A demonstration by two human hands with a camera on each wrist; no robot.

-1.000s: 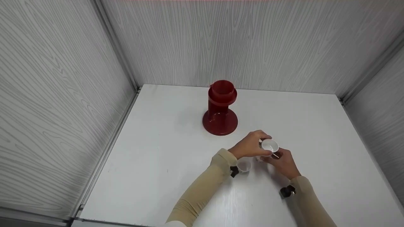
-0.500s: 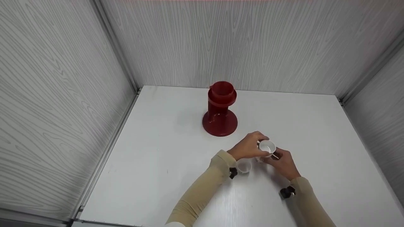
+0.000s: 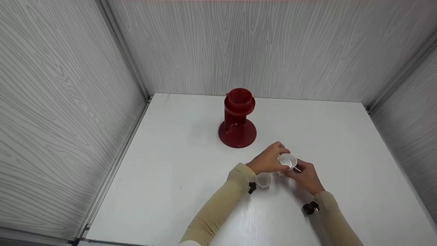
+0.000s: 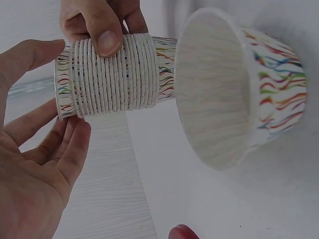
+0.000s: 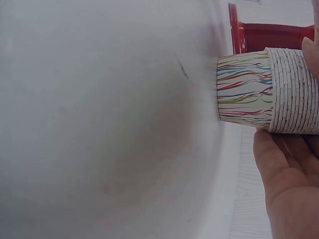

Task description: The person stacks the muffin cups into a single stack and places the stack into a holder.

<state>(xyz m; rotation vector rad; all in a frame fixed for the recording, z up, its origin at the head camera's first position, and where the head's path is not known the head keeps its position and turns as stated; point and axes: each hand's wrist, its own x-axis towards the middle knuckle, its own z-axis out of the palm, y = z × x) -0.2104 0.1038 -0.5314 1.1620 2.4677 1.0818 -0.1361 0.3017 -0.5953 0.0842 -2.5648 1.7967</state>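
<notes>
A stack of paper baking cups (image 4: pixel 117 92), white with colourful wavy stripes, stands upright on the table between my hands. My right hand (image 3: pixel 307 177) grips its side, thumb across the rims in the left wrist view. My left hand (image 3: pixel 268 160) pinches the top cup (image 4: pixel 64 82) by its rim, between thumb and fingers. That cup sits a little proud of the rims below but still nests in the stack. A single matching cup (image 4: pixel 279 89) stands apart on the table, open side up, beside my left wrist in the head view.
A red stand (image 3: pixel 238 119) with a round base and a ringed tube top rises behind the hands, towards the back of the white table (image 3: pixel 164 191). Wood-grain panels (image 3: pixel 252 48) enclose the table at the back and both sides.
My left hand and the top cup have shifted slightly left and down in the head view. My right hand stays nearly still on the stack.
</notes>
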